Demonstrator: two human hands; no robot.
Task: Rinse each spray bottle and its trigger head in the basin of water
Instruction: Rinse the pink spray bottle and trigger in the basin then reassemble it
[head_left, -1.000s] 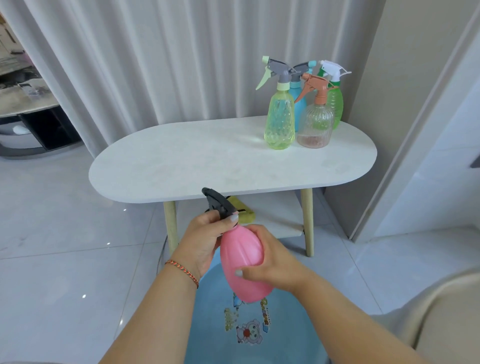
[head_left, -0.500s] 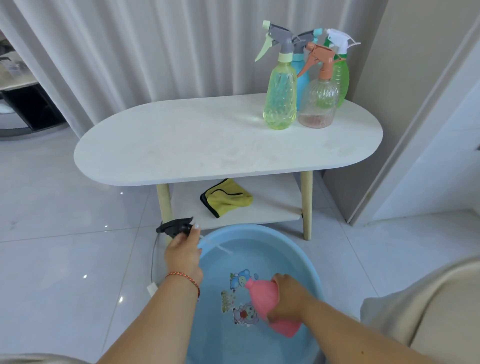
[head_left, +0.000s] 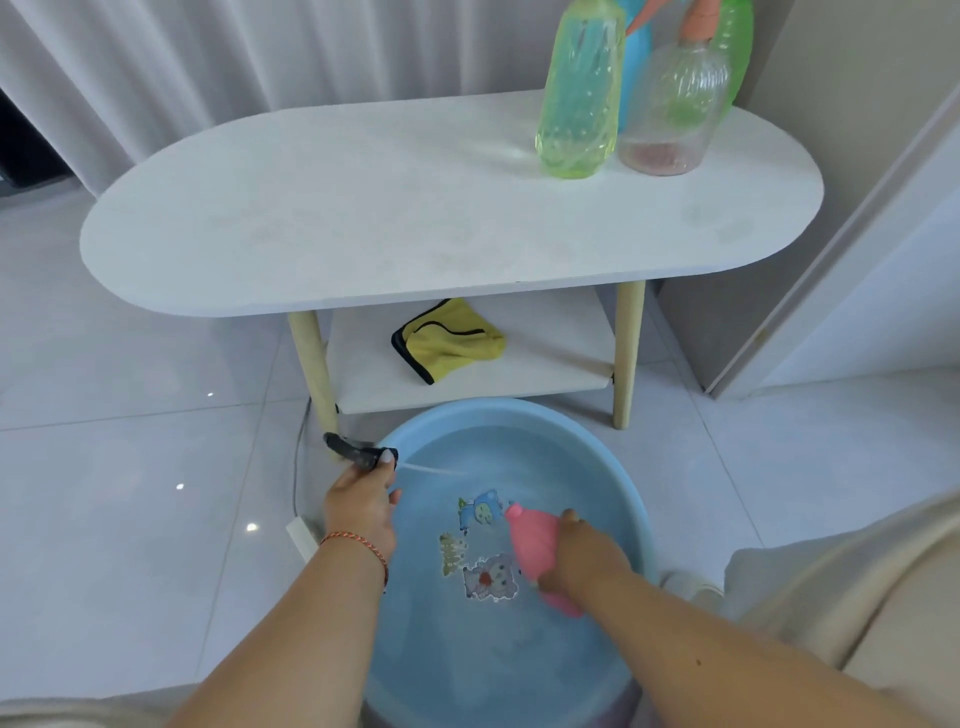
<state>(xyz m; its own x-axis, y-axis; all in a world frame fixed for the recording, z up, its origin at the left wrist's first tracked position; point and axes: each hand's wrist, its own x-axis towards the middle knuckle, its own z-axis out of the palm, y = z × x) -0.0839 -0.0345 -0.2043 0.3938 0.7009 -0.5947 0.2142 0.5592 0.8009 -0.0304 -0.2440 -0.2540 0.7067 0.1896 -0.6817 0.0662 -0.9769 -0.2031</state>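
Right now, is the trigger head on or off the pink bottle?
Off. The left hand holds the black trigger head at the basin rim; the right hand holds the pink bottle apart.

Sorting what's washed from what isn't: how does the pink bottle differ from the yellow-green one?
The pink bottle is opaque, headless and tilted in the basin, held by the right hand. The yellow-green bottle is see-through and stands upright on the table, untouched. Both are plastic.

Bright soft daylight, wide-angle edge distortion
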